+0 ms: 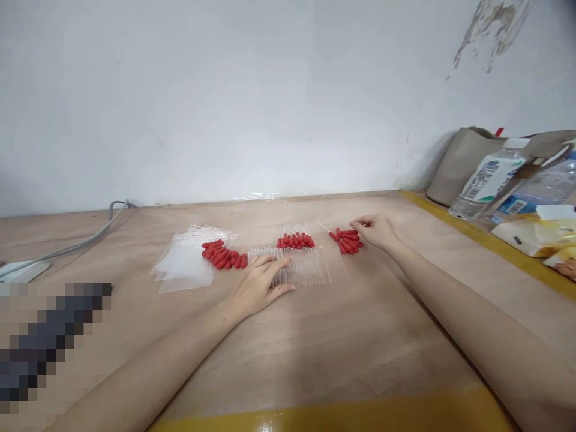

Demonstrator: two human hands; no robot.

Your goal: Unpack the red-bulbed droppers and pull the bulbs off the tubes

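Thin clear glass tubes (308, 268) lie side by side in the middle of the table. My left hand (258, 279) rests across their left part, fingers apart. Just behind are droppers with red rubber bulbs (296, 241), their clear tubes pointing towards the wall. Another cluster of red-bulbed droppers (350, 243) lies to the right. At its right edge my right hand (375, 231) has thumb and fingertips pinched together against the bulbs; whatever sits between them is too small to make out. More red bulbs (220, 255) lie left of my left hand, partly on clear zip bags (184, 261).
A grey cable (96, 233) runs along the left side. At the right stand a grey-brown container (445, 165) and a water bottle (488, 183), near plastic packaging (517, 231). Yellow tape (454, 231) marks the table's right side and front edge; a white wall closes the back.
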